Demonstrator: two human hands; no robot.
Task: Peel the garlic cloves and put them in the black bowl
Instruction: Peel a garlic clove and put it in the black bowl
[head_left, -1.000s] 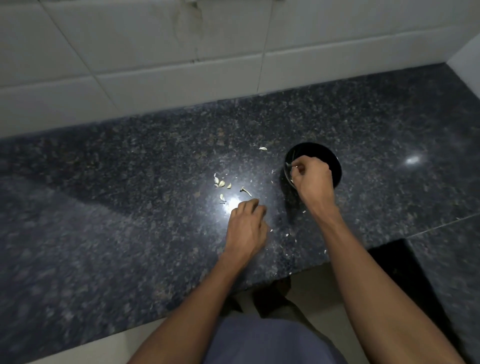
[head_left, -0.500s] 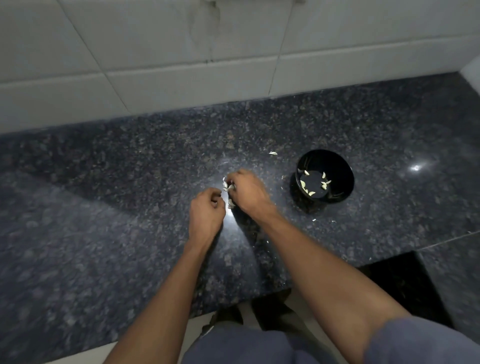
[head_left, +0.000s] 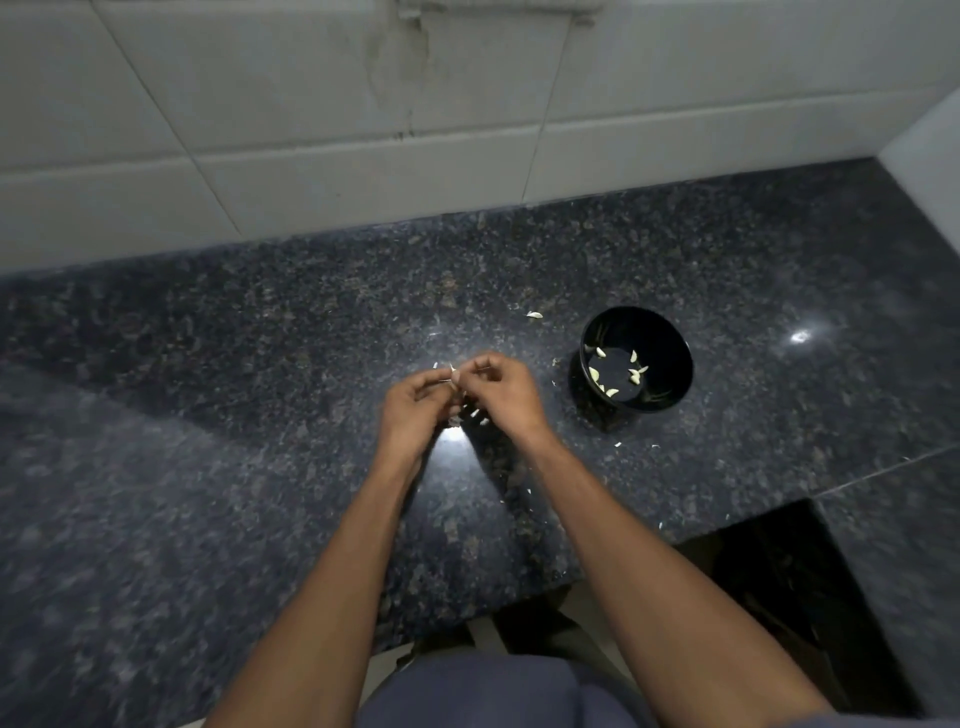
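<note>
From the head view, both bare hands meet over the middle of the dark speckled granite desk (head_left: 260, 415), raised a little above its surface. The left hand (head_left: 415, 410) and the right hand (head_left: 506, 389) face each other with their fingers curled inward, and between the fingertips they pinch a small pale garlic clove (head_left: 453, 375), of which only a sliver shows; whether its skin is on or partly off is too small to tell. Just beneath the hands a few pale bits of garlic (head_left: 475, 414) lie on the desk beside a bright glare spot. To the right of the hands, apart from them, stands the round glossy black bowl (head_left: 670, 364), upright, with several peeled pale garlic cloves (head_left: 613, 371) scattered on its bottom. Small flecks of papery white garlic skin (head_left: 535, 314) lie around the bowl: one behind it to the left, others in front of it. Behind the desk rises a wall of large white tiles (head_left: 311, 104).
</note>
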